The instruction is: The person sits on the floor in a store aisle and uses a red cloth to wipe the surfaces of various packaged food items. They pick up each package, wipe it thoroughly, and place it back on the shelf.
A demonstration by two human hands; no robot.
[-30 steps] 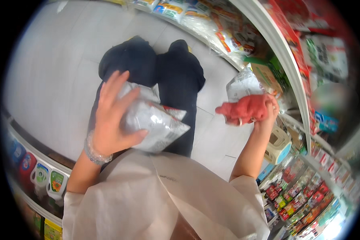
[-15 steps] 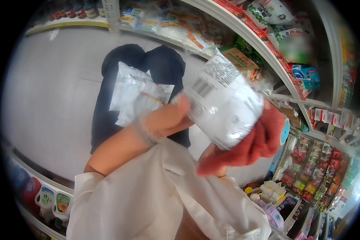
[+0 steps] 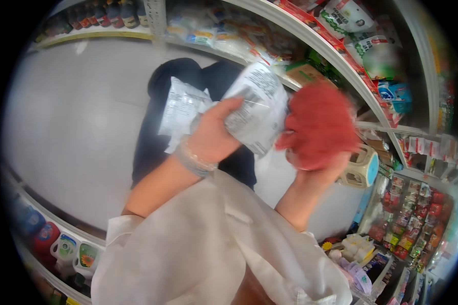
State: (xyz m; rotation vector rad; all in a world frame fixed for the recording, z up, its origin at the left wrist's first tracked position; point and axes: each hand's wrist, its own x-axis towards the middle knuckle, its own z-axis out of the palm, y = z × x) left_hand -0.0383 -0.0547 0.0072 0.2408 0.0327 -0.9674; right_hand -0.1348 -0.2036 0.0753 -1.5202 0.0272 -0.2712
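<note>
My left hand (image 3: 213, 134) grips a white plastic packet (image 3: 262, 109) printed with dark text, thumb across its face, held up above my lap. In my right hand (image 3: 323, 170) is a red cloth (image 3: 320, 122), bunched over the fingers and hiding most of them. The cloth is blurred and sits just right of the packet, with a small gap between them. Another white printed packet (image 3: 180, 109) lies on my dark trousers (image 3: 175, 71). Part of what lies beside it is hidden behind my left hand and wrist.
Shelves of bagged goods (image 3: 249, 38) curve along the far side and right. Dark bottles (image 3: 114, 15) stand at the far left. Jugs of liquid (image 3: 86, 259) line the near-left shelf. A beige stool (image 3: 359, 170) stands beside my right hand, with hanging red packets (image 3: 414, 213) further right.
The right hand has come away from the packet with the red cloth, up and out from beneath it. The packet has moved left and tilted in my left hand.
</note>
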